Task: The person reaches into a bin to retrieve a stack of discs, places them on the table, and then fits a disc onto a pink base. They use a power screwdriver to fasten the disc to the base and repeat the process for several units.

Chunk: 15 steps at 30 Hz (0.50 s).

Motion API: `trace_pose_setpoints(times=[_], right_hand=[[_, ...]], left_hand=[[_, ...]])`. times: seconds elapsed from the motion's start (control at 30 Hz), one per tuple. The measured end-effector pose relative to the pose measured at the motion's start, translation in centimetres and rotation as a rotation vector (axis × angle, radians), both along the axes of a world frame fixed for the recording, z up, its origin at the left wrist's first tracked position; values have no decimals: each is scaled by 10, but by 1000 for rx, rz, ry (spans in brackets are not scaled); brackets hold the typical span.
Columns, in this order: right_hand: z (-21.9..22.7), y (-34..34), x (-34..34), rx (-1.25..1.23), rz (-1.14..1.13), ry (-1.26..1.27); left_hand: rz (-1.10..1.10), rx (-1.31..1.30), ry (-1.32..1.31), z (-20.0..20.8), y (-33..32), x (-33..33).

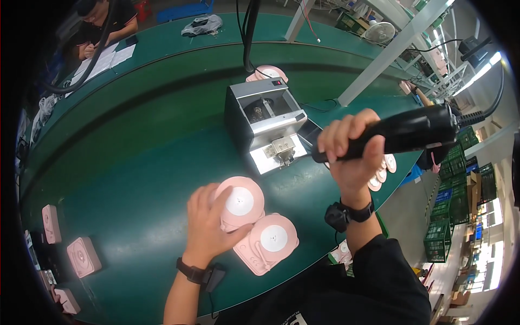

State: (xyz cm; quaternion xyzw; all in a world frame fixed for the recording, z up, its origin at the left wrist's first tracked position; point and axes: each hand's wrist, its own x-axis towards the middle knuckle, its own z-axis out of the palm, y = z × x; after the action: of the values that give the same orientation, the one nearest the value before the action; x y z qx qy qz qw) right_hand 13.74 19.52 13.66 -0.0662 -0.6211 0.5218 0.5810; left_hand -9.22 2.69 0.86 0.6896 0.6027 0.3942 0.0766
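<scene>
In my right hand (352,143) is a black electric screwdriver (406,130), my fingers wrapped around its body. Its front end points left, at the pick-up block of a silver and black screw feeder (265,116); the bit's exact contact is hard to see. My left hand (211,222) grips the left side of a pink, record-player-shaped unit (252,189) with a white disc, fingers along its edge. A second pink record-player-shaped unit (265,254) lies right beside it, close to my left thumb. Both units rest on the green tabletop (141,200).
More pink units (84,257) sit at the table's left end, another (271,71) behind the feeder. Several pink discs (383,172) lie beyond my right wrist. A grey post (395,54) rises at the right. Across the bench a person (103,27) bends over papers.
</scene>
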Motion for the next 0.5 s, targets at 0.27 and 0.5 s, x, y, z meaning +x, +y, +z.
trace_pose_setpoints(times=[0.27, 0.5], right_hand=[[-15, 7, -27, 5, -122, -224], [-17, -1, -21, 22, -189, -341]], left_hand=[[-19, 14, 11, -3, 2, 1], [-28, 14, -6, -8, 4, -2]])
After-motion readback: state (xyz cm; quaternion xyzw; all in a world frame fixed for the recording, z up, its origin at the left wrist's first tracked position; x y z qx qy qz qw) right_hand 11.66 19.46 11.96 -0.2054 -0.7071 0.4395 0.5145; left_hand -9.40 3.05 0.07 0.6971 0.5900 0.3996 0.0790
